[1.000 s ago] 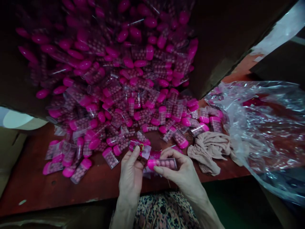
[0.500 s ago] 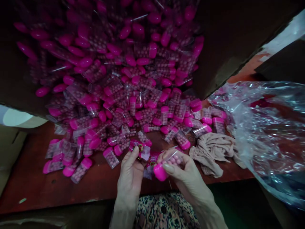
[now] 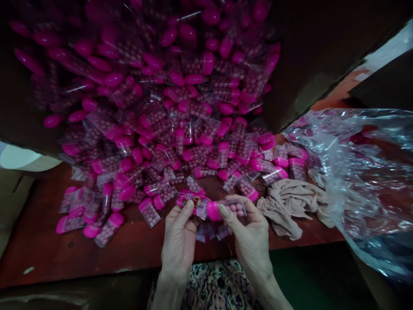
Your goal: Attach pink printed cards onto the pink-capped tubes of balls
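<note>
Between its thumb and fingers, my left hand (image 3: 180, 234) pinches a pink printed wrapper (image 3: 192, 201) with a clear end. My right hand (image 3: 247, 228) holds a clear container of pink balls (image 3: 235, 208), lying sideways with its pink cap (image 3: 214, 211) towards the wrapper. The cap and the wrapper's clear end are close together; whether they touch I cannot tell. Just below, more clear and pink wrapping (image 3: 206, 231) lies at the table edge. Behind my hands spreads a large heap of similar pink-capped containers (image 3: 193, 155).
The heap spills from a dark box-like enclosure (image 3: 300, 64) onto the red-brown table (image 3: 138, 245). A crumpled beige cloth (image 3: 287, 206) lies to the right, beside a big clear plastic bag (image 3: 371, 181). A pale round object (image 3: 27, 158) shows at the left edge.
My right hand has turned the container from tilted to nearly level and raised its cap towards the wrapper. The wrapper in my left hand now sits flatter and reaches towards the cap.
</note>
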Available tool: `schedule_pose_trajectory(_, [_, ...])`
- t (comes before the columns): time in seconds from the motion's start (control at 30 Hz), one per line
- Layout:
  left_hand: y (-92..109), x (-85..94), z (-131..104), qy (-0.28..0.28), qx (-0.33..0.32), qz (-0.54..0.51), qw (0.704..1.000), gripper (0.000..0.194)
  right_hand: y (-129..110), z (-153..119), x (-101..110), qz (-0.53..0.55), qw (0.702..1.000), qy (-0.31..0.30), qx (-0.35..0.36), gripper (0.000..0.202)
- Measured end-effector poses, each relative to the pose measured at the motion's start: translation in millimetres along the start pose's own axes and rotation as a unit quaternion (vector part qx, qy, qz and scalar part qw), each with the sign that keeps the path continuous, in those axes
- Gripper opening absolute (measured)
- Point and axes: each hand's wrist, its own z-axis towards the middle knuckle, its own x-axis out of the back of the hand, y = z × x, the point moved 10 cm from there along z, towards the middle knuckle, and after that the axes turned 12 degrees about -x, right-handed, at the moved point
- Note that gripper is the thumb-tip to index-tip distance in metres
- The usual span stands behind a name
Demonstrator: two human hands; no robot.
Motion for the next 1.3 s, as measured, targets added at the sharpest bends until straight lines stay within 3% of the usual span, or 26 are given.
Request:
schedule_pose_trajectory(0.3, [4.2,-3.5,-1.0,-0.001,-0.047,0.022,0.999,0.010,8.3,-3.8,5.3,0.030,0.999,0.019,-0.023,0.028])
schedule_pose_trajectory(0.8, [14.4,0.1,2.0,0.005,-0.092,0.080,0.993,0.013,26.0,-2.7,-2.8,0.043,0.999,-0.011,-0.028,0.021])
schedule_pose_trajectory(0.97, [14.4,5.7,2.6,0.029,-0.114,0.080,0.990,0.016,38.8,1.9,-11.1,0.101,0.990,-0.027,-0.094,0.023])
schedule_pose_trajectory(1.1, [6.5,5.3,3.9,-0.008,-0.108,0.124,0.986,0.015,44.2,2.4,-12.6,0.119,0.985,-0.025,-0.124,0.027])
schedule_pose_trajectory(1.2, [1.9,7.3,4.8,-0.024,-0.102,0.151,0.983,0.012,42.2,1.1,-8.7,0.099,0.989,-0.017,-0.107,0.025])
schedule_pose_trajectory(1.3, [-3.8,4.7,4.1,-0.041,-0.078,0.136,0.987,0.009,30.9,-1.9,1.9,0.054,0.997,0.024,-0.042,0.023])
